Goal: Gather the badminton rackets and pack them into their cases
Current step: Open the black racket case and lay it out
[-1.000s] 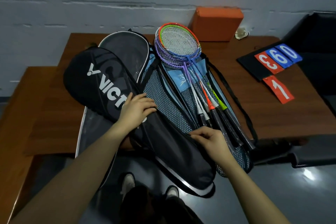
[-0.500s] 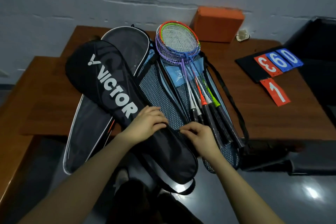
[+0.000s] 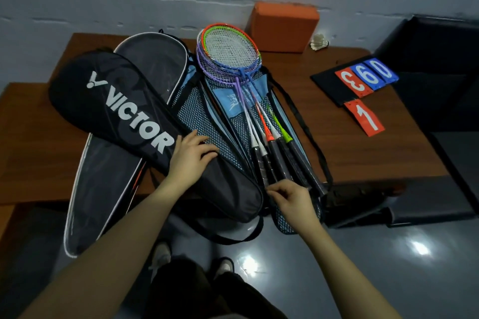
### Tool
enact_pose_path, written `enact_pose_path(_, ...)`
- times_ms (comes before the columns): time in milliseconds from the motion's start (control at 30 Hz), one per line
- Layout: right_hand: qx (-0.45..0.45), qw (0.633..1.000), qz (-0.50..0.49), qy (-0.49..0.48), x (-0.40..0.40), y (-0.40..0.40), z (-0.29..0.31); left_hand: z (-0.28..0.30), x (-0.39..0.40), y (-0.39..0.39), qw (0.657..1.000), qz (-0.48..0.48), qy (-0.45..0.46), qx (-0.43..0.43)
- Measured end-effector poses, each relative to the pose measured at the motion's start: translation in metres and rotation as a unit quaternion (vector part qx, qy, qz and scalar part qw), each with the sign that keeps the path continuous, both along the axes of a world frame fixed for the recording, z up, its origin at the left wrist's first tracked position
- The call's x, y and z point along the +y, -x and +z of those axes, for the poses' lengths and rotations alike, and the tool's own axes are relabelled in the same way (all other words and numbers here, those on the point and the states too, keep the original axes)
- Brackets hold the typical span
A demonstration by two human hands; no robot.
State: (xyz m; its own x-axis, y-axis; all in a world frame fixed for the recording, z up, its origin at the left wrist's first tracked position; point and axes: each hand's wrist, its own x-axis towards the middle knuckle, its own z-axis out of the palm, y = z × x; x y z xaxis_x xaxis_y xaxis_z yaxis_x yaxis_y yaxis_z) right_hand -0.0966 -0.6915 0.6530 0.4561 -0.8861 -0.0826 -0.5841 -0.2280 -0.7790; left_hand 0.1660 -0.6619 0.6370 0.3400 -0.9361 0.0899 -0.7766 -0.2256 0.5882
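black case [image 3: 124, 111]: matt woven cloth, white printed lettering. grey case [image 3: 153, 59]: smooth cloth with slight sheen, white piping. blue case [image 3: 197, 122]: open mesh cloth, plain cloth patch. rackets [image 3: 230, 52]: glossy painted frames, white string, dark wrapped grips. table [image 3: 363, 142]: wood grain, satin finish. orange block [image 3: 283, 26]: matt, foam-like. number cards [image 3: 366, 75]: smooth, plastic-looking. floor [image 3: 388, 267]: glossy, reflective.

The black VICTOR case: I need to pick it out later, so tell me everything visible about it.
The black VICTOR case is a racket-shaped soft fabric cover with white lettering and logo. It lies flat and diagonal on the table, wide end far left, narrow end overhanging the near edge, overlapping a grey case. The left hand rests on it.
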Motion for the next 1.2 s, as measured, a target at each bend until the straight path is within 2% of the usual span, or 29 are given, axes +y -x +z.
enact_pose_path(133, 0.109, 0.988, 0.102, 0.029, 0.001, -0.017, -0.011, -0.005, 0.026, -0.003, 0.997, 0.072, -0.022, -0.033)
enact_pose_path(267, 0.098, 0.988, 0.115, -0.003, 0.003, -0.045, -0.022, -0.014, 0.067, -0.002, 0.983, 0.155, -0.089, -0.037)
enact_pose_path(333, 0.084, 0.988, 0.125, -0.016, 0.002, -0.066, -0.022, -0.016, 0.083, 0.002, 0.976, 0.192, -0.104, -0.006)
enact_pose_path(433, 0.1, 0.983, 0.152, -0.002, -0.001, -0.101, -0.023, -0.02, 0.094, 0.011, 0.974, 0.184, -0.115, 0.073)
enact_pose_path(600, 0.157, 0.969, 0.192, 0.008, -0.007, -0.136, -0.03, -0.021, 0.086, 0.014, 0.96, 0.203, -0.068, 0.181)
enact_pose_path(733, 0.092, 0.976, 0.192, -0.044, -0.006, -0.134, -0.028, -0.017, 0.082, 0.008, 0.932, 0.266, -0.022, 0.244)
enact_pose_path(833, 0.03, 0.977, 0.196, -0.075, 0.001, -0.135, -0.025, -0.012, 0.088, 0.008, 0.914, 0.318, -0.004, 0.254)
enact_pose_path(967, -0.043, 0.973, 0.195, -0.119, 0.011, -0.143, -0.017, -0.003, 0.099, 0.008, 0.906, 0.34, 0.045, 0.247)
enact_pose_path(1200, -0.075, 0.977, 0.192, -0.051, 0.013, -0.156, 0.004, 0.007, 0.098, 0.004, 0.89, 0.339, 0.109, 0.286)
